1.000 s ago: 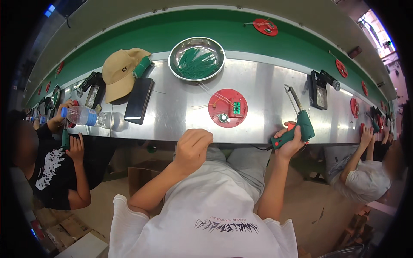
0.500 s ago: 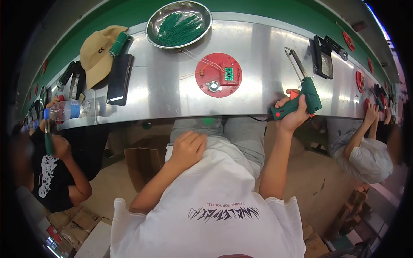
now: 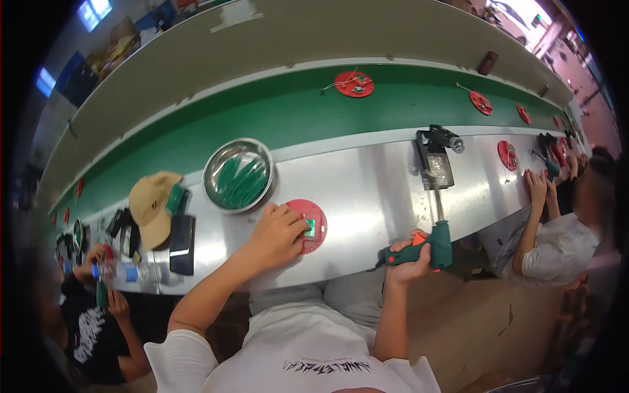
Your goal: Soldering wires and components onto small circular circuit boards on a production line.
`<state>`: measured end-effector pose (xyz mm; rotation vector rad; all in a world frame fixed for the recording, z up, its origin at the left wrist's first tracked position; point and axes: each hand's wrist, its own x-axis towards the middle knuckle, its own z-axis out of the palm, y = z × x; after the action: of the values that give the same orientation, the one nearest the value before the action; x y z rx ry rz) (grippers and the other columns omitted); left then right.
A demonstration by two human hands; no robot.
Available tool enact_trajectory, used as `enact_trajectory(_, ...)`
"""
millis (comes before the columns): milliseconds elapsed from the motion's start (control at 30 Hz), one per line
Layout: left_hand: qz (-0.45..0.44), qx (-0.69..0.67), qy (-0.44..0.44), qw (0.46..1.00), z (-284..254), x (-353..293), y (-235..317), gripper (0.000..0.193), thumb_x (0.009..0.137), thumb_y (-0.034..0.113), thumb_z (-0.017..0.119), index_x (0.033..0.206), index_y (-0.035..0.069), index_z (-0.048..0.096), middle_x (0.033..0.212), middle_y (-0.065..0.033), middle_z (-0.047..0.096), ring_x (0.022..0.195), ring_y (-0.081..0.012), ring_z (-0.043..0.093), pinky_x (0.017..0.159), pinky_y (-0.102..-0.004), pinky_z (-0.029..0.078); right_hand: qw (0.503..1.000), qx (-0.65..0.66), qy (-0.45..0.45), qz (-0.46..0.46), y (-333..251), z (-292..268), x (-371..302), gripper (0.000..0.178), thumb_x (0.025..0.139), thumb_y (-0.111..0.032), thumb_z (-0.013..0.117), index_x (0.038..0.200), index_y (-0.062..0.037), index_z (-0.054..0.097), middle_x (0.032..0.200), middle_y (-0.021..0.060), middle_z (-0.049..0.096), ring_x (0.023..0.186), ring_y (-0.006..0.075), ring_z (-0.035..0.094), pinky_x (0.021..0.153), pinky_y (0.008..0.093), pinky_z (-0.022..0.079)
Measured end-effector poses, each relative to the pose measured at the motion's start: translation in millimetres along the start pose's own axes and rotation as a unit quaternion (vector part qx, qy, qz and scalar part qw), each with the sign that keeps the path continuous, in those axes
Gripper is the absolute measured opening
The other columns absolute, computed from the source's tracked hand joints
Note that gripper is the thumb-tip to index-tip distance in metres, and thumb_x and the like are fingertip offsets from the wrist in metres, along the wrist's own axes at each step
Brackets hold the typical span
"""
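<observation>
My left hand (image 3: 278,230) lies over the left part of a red disc (image 3: 320,226) on the metal bench. Its fingers are curled down there, and what they grip is hidden. A small green circuit board (image 3: 310,227) shows beside the fingertips. My right hand (image 3: 411,262) is wrapped round the handle of a green soldering gun (image 3: 441,245) with an orange trigger. The gun points away from me, and its blurred tip reaches the near end of a black soldering stand (image 3: 435,164) with a shallow tray.
A steel bowl (image 3: 269,190) of green wires stands behind my left hand. Further left are a tan cap (image 3: 149,209), a black phone (image 3: 182,245) and a plastic bottle (image 3: 121,271). Another red disc (image 3: 354,84) lies on the green ledge. Co-workers sit on both sides.
My left hand has gone from my lap up to the red disc. The soldering gun, still in my right hand, now has its tip at the stand. The view has tilted up.
</observation>
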<state>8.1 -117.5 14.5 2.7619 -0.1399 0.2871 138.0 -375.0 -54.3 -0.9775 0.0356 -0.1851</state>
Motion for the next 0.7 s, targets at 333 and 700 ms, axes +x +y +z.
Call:
enact_trajectory(333,-0.214,0.221,0.001,0.952,-6.6,262.7,-129.1,0.045,0.079,0.028,0.070,0.121,0.012,0.065,0.110,-0.0175,0.066,0.110,-0.0386,0.060,0.094,-0.0522,0.045,0.997,-0.064,0.027,-0.043,14.2,-4.3,4.7,0.040,0.099,-0.033,0.043,0.114,0.0026,0.051,0.088,0.0167,0.062,0.046,0.0196,0.055,0.056,0.0352,0.052)
enact_trajectory(700,-0.336,-0.143,0.120,0.923,82.2,416.7,-172.7,0.033,0.090,0.039,0.067,0.101,0.009,0.077,0.121,-0.0180,0.068,0.118,-0.0417,0.056,0.097,-0.0542,0.044,0.992,-0.113,0.005,-0.059,17.5,-8.6,-0.8,0.040,0.100,-0.033,0.043,0.113,0.0048,0.048,0.085,0.0159,0.060,0.047,0.0202,0.056,0.055,0.0321,0.051)
